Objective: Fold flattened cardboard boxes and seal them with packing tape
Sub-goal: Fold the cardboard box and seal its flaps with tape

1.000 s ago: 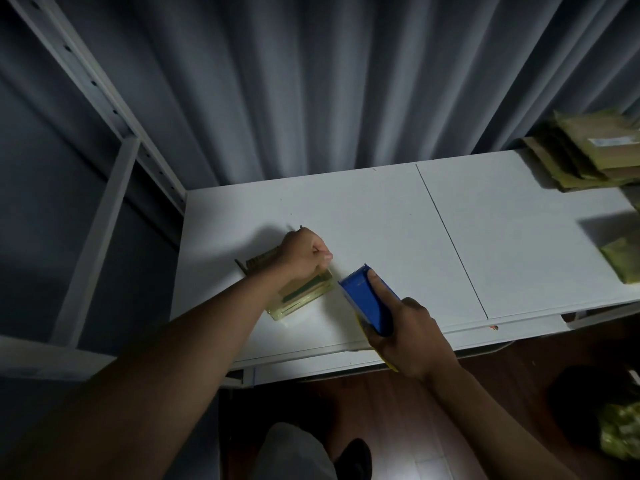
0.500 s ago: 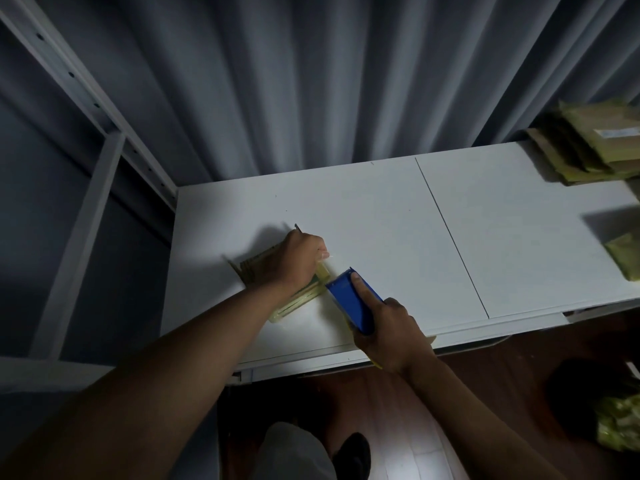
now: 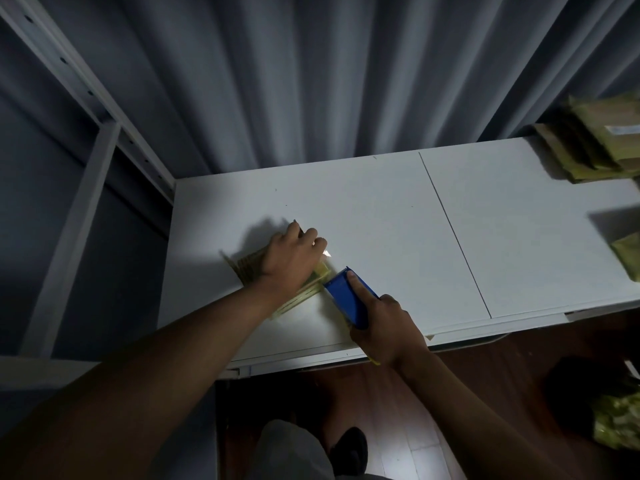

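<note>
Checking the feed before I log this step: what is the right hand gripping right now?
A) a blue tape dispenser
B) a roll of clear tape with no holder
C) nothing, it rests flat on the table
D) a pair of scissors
A: the right hand curls round a blue tape dispenser, its front end next to the small cardboard box that the left hand holds down.

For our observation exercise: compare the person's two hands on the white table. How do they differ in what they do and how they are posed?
The left hand presses down on the small cardboard box, knuckles up; the right hand grips the blue tape dispenser, index finger stretched along its top. The left hand lies farther from the table's front edge; the right hand sits at that edge. Both work at the same box.
</note>
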